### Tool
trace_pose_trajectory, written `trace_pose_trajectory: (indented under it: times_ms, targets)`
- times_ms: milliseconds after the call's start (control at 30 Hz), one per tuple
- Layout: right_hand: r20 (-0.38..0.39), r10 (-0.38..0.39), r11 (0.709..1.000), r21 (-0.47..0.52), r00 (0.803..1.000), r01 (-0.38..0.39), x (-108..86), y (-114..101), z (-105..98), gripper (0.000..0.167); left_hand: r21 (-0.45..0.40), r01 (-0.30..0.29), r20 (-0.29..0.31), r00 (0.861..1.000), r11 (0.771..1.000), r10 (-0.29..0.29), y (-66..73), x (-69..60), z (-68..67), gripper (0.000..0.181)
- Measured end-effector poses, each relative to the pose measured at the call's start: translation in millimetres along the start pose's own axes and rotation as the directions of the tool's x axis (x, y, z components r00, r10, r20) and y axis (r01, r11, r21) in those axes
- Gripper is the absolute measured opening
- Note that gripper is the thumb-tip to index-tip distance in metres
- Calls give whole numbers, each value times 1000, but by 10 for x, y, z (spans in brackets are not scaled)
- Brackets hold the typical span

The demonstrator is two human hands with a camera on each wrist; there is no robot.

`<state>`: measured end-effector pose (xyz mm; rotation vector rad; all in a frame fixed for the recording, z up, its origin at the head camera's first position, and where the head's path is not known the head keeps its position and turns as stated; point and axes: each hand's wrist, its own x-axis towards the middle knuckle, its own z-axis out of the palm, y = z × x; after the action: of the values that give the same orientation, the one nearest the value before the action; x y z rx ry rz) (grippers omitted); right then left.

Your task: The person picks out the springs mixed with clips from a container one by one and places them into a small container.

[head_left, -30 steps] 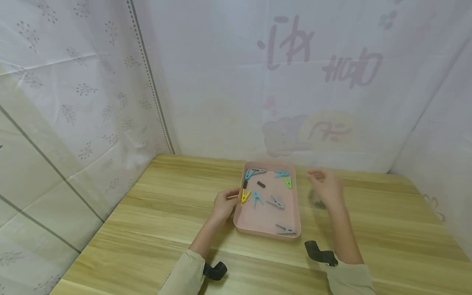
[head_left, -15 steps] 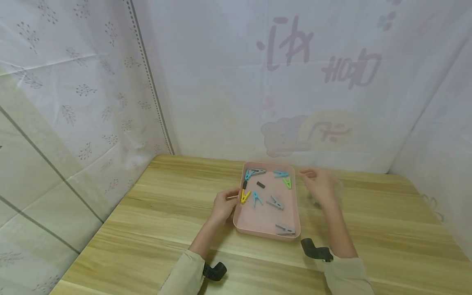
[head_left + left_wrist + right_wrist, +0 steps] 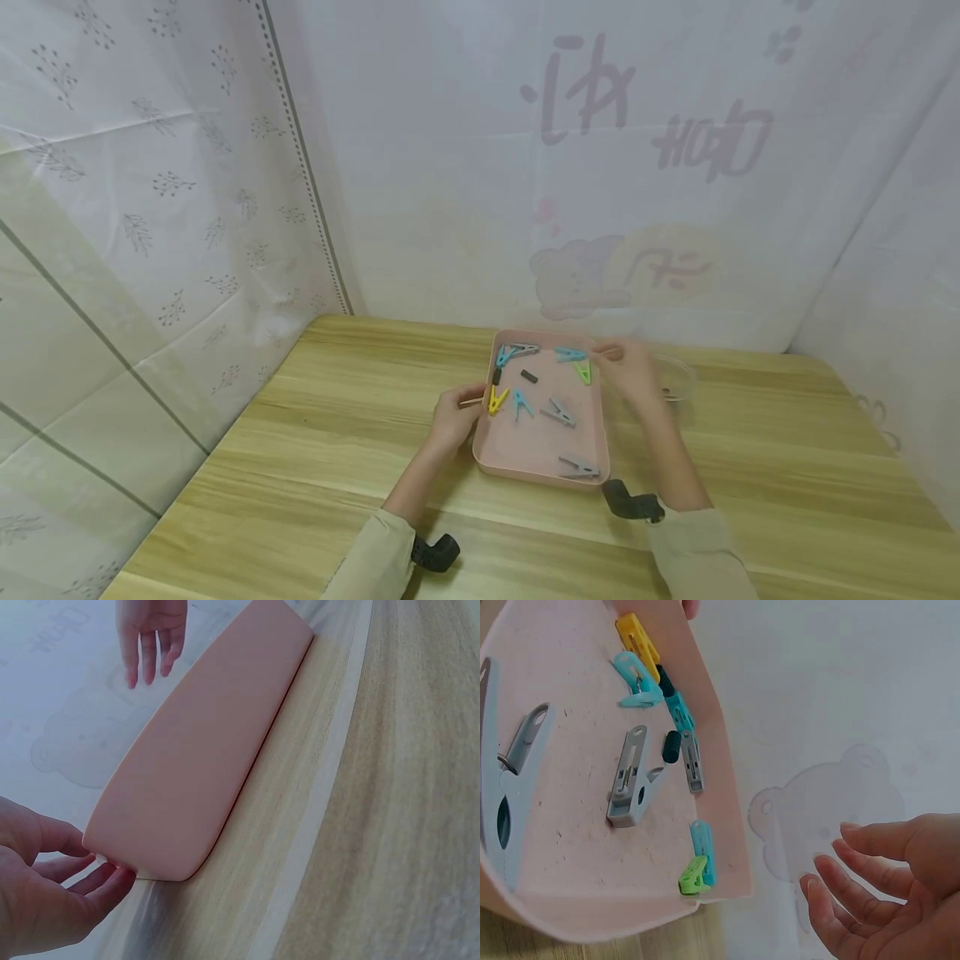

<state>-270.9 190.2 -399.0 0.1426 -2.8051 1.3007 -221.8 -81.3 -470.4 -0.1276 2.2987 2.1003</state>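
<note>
A pink tray (image 3: 525, 450) holds several clothespins. My left hand (image 3: 456, 417) pinches its left wall, thumb at the rim and fingers against the outside, as the left wrist view shows. Near that wall lie a yellow clothespin (image 3: 498, 400) and a light-blue clothespin (image 3: 522, 404). At the tray's far right edge, my right hand (image 3: 632, 372) hovers with loosely bent fingers and nothing in them. Closest to it are a blue clothespin (image 3: 571, 355) and a green clothespin (image 3: 695, 877). Grey clothespins (image 3: 628, 780) and small black ridged pieces (image 3: 672, 747) also lie inside.
Right of the tray, partly behind the right hand, stands a clear round container (image 3: 692, 382) with small dark bits in it. A wooden table (image 3: 315, 433) carries everything, with a patterned curtain (image 3: 450, 167) behind its back edge.
My right hand has moved left, from beside the tray to its far right rim, uncovering the clear container. The left hand stays at the tray's wall, and the clothespins lie as before.
</note>
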Motion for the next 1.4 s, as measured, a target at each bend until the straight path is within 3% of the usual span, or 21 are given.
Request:
trace_pose_trajectory:
  times_ms: [233,467,667,933,1400]
  targets:
    - [45,-10,1000,7,999,10,42,-64,32,37,6,4,-10,1000,1000,-4,9,-6,-1,43]
    - [30,-30,1000,6,999,30,92,-105,116,33,22,7,-15,1000,1000,-6,1,1,-5,42]
    - [77,19,999,-30,997,-16,150,-85,191,35,25,2,-10,1000,1000,-2,-12,12,-8,42]
    - [132,21,999,27,991,-24,227,-105,285,34,28,4,-17,1000,1000,-3,-12,22,1,44]
    - [160,56,998,23,986,-61,353,-108,465,35,18,-8,-5,1000,1000,8,13,1,6,43]
